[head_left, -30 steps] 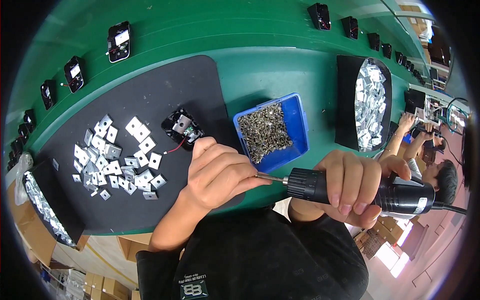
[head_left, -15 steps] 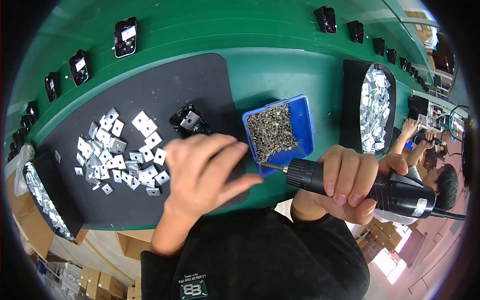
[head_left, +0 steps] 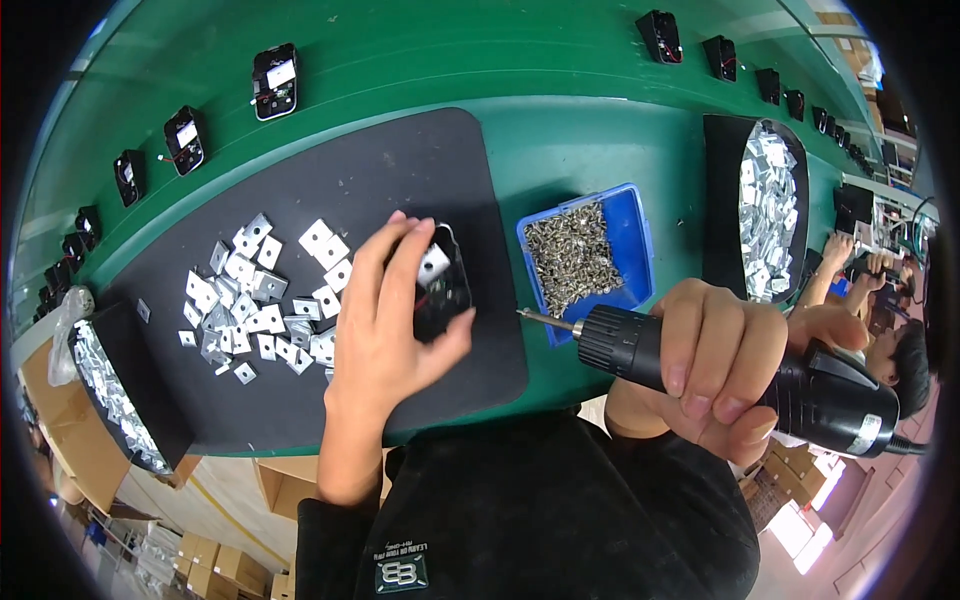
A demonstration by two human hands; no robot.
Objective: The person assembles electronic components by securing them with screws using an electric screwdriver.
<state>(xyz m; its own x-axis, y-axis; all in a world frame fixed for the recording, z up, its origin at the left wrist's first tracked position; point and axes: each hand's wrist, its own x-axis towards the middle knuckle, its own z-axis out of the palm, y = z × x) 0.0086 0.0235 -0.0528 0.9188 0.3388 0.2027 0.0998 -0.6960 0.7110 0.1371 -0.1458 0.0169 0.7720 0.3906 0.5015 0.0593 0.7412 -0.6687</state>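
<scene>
My left hand (head_left: 385, 315) curves around the near-left side of a black plastic housing (head_left: 455, 285) on the dark mat, fingertips at its top and thumb at its lower edge. A square metal plate with a hole (head_left: 432, 264) lies inside the housing; my fingers hide part of the rest. My right hand (head_left: 715, 365) is wrapped round a black electric screwdriver (head_left: 625, 345), its bit pointing left. The bit's end shows a small bright piece, perhaps a screw, near the front corner of a blue bin (head_left: 630, 240). Inside that bin are many small screws (head_left: 570, 260).
Loose metal plates (head_left: 240, 295) are scattered on the dark mat (head_left: 330, 190). Black boxes of plates stand at the right (head_left: 725, 200) and far left (head_left: 140, 390). Similar housings (head_left: 276, 82) line the green belt (head_left: 450, 50) behind. At the right, a person (head_left: 900, 350) works nearby.
My left hand has closed around the housing, which now sits turned and shifted toward the screwdriver. The screwdriver's bit has drawn away from the screw bin's edge. The whole view has shifted slightly.
</scene>
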